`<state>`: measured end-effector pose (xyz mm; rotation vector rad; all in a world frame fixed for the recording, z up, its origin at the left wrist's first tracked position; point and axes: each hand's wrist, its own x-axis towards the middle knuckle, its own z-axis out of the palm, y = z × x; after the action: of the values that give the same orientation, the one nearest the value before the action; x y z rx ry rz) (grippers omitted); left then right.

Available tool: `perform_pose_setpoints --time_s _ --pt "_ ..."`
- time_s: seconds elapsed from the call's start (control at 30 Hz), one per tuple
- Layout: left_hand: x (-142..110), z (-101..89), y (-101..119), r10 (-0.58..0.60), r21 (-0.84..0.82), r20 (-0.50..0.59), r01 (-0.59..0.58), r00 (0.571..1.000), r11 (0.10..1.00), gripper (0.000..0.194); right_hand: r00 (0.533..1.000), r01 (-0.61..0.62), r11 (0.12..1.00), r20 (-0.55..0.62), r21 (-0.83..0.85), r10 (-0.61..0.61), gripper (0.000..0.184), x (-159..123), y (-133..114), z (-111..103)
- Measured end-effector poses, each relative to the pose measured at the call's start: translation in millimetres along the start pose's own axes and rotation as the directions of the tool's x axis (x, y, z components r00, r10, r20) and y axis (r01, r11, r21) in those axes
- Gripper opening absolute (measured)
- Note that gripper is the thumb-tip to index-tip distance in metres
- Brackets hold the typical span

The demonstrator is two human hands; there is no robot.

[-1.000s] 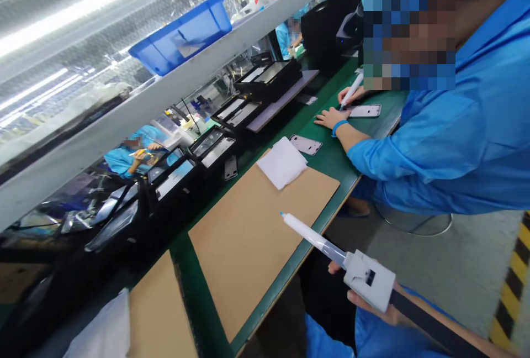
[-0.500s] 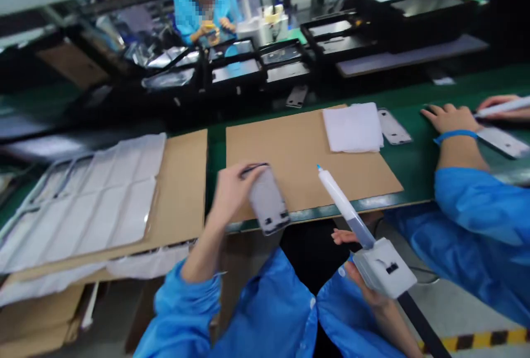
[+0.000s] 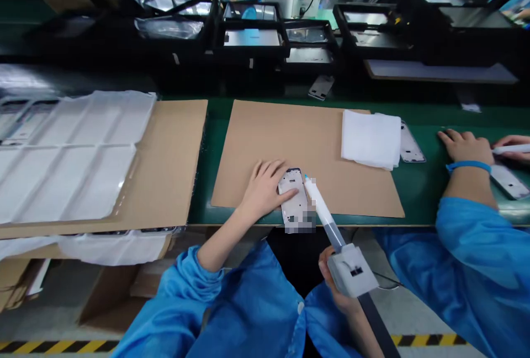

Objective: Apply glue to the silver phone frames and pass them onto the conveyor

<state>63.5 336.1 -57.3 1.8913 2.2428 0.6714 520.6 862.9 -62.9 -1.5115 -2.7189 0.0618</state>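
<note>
The frame (image 3: pixel 295 199) lies flat on the cardboard (image 3: pixel 290 142) near its front edge, and I see my left hand (image 3: pixel 265 189) pressed on it, fingers spread across its left side. My right hand (image 3: pixel 337 286) is wrapped around the dispenser (image 3: pixel 331 231), its blue tip touching the frame's upper right corner. Half a second ago the frame was lifted at the table's edge and the tip hung clear above the cardboard.

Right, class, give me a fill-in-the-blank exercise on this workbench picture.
1. The left hand presses a phone frame onto a sheet of ____.
2. The right hand holds a glue dispenser whose tip touches the ____.
3. The folded white cloth lies at the sheet's far ____ corner.

Missing words: cardboard; phone frame; right
</note>
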Motion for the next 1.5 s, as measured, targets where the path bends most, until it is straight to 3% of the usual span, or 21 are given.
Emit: perform_pose_setpoints --time_s 0.1,0.3,0.53,0.83,1.13,1.4,1.5 --pt "2 4.5 2 0.001 -0.006 -0.025 -0.001 1.000 1.000 0.064 0.996 -0.076 0.995 -0.040 -0.070 0.073 0.094 -3 -7 -3" --pt "1 5.6 5 0.005 -0.001 -0.036 -0.005 0.999 1.000 0.063 0.993 -0.115 0.982 0.018 -0.147 0.119 0.101 -6 -14 -10" --pt "0 4.4 8 0.012 0.013 -0.035 -0.012 0.999 1.000 0.060 0.993 -0.086 0.962 0.059 -0.260 0.105 0.097 -5 -12 -15" --pt "-1 3.4 9 0.019 0.015 -0.034 -0.019 0.999 1.000 0.062 0.985 -0.035 0.810 0.119 -0.585 0.128 0.089 -2 -12 -18" --pt "-2 5.6 8 0.022 0.006 -0.042 -0.022 0.999 1.000 0.061 0.986 -0.022 0.785 0.116 -0.619 0.119 0.088 -2 -5 -16" --pt "-2 5.2 8 0.027 -0.002 -0.046 -0.028 0.999 1.000 0.061 0.992 -0.058 0.918 0.080 -0.392 0.097 0.088 -3 -8 -18" --pt "-2 5.5 8 0.026 -0.008 -0.045 -0.026 0.999 1.000 0.059 0.990 -0.064 0.905 0.090 -0.421 0.112 0.086 -1 -6 -18"
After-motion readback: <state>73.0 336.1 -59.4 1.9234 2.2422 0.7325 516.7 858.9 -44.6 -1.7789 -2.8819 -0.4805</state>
